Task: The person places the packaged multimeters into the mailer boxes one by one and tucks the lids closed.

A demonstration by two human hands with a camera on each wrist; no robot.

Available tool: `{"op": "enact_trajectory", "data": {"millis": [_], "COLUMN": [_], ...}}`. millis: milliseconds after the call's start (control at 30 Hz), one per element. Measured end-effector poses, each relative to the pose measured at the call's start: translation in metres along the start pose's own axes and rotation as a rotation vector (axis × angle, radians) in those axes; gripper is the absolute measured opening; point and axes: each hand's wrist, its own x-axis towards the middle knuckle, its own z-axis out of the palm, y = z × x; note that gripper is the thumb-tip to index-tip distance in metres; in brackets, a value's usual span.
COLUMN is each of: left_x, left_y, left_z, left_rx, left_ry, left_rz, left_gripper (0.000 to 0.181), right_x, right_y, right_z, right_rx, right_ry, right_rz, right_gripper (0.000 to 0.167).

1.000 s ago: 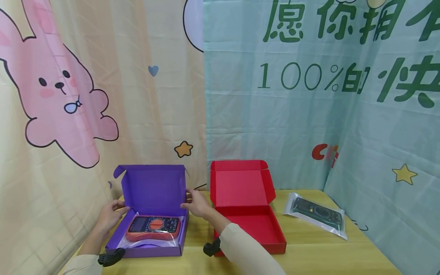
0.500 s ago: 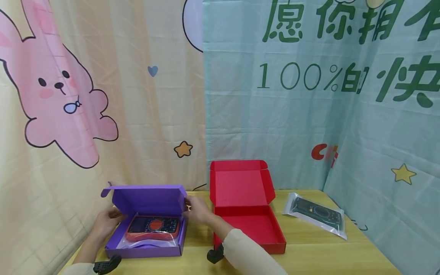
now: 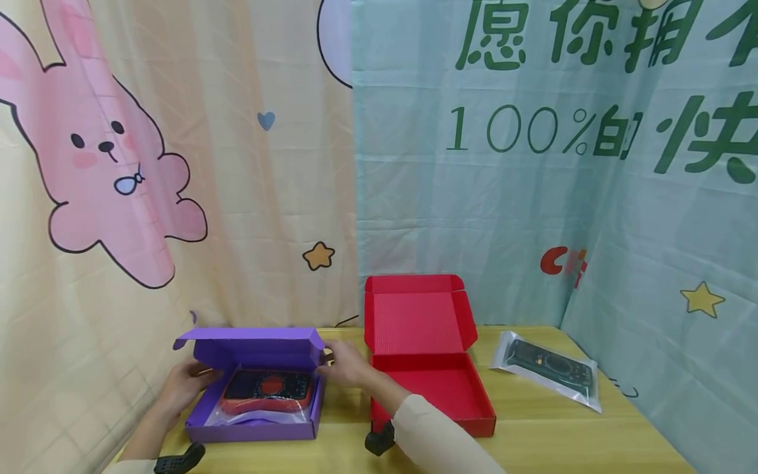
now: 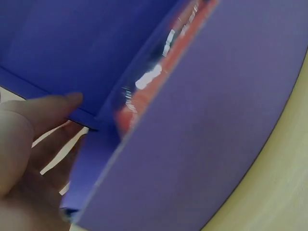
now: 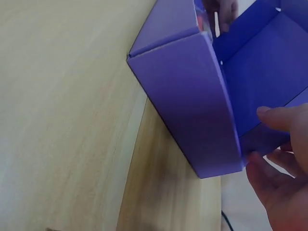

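A purple box stands at the left of the table, its lid tilted partway down over it. Inside lies a red and black multimeter in clear plastic. My left hand pinches the lid's left side flap; in the left wrist view the thumb of the left hand lies on the purple cardboard's inner face. At the box's right rear corner, my right hand holds the lid's side; in the right wrist view the right hand has its thumb inside and fingers around the edge.
An open red box stands right of the purple one, its lid upright against the curtain. Farther right on the wooden table lies a dark green multimeter in a clear bag.
The purple lid has swung from upright to a forward tilt, with both hands staying at its sides. The red box and bagged green multimeter have stayed in place.
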Motion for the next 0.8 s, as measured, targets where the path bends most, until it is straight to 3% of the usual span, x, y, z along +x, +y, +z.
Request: {"op": "enact_trajectory", "data": {"millis": [100, 200, 333, 500, 667, 800], "left_x": [-0.006, -0.013, -0.021, -0.028, -0.03, -0.03], "left_y": [0.007, 0.015, 0.024, 0.03, 0.034, 0.037], "left_z": [-0.009, -0.021, -0.036, -0.05, -0.06, -0.064], "left_rx": [-0.053, -0.164, -0.314, -0.433, -0.62, -0.592], "left_ry": [-0.018, -0.039, -0.129, -0.255, -0.319, -0.308], "left_rz": [0.014, 0.034, 0.044, 0.072, 0.143, 0.157], "left_gripper": [0.048, 0.034, 0.026, 0.032, 0.045, 0.045], "right_x": [-0.004, -0.011, -0.023, -0.035, -0.041, -0.043], "right_y": [-0.007, -0.019, -0.034, -0.045, -0.053, -0.058], "right_z": [-0.004, -0.01, -0.017, -0.022, -0.025, -0.027], "right_rx": [0.065, 0.142, 0.259, 0.396, 0.417, 0.403], "right_ry": [-0.008, -0.002, 0.036, 0.072, 0.068, 0.064], "right_rz": [-0.001, 0.024, 0.108, 0.138, 0.105, 0.094], "right_gripper": [0.043, 0.053, 0.067, 0.064, 0.058, 0.055]}}
